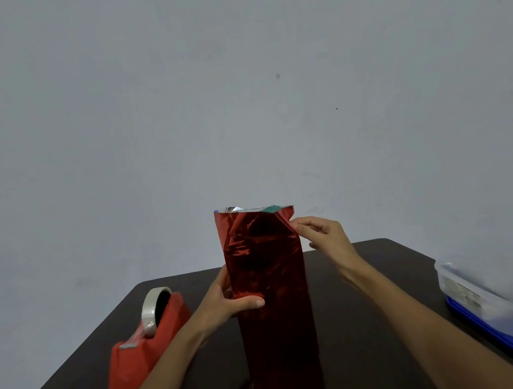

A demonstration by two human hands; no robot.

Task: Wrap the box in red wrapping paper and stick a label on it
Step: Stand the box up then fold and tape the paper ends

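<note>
Left hand (230,300): my fingers and thumb curl round the left edge of the wrapped box (273,309), about halfway up, gripping it.
Right hand (323,235): I pinch the red wrapping paper (262,249) at its crumpled upper right corner.
Wrapped box: upright mid-desk between my forearms; the paper's top rim stands open, with its silver inner side showing.
Tape dispenser (144,341): red, just left of my left forearm, apart from the box.
Container (496,295): clear plastic on a blue lid, at the right edge, well apart from my right arm.
Desk (372,283): dark; its far edge runs behind the box to a rounded right corner.
Open room: a stretch of desk between box and container.
</note>
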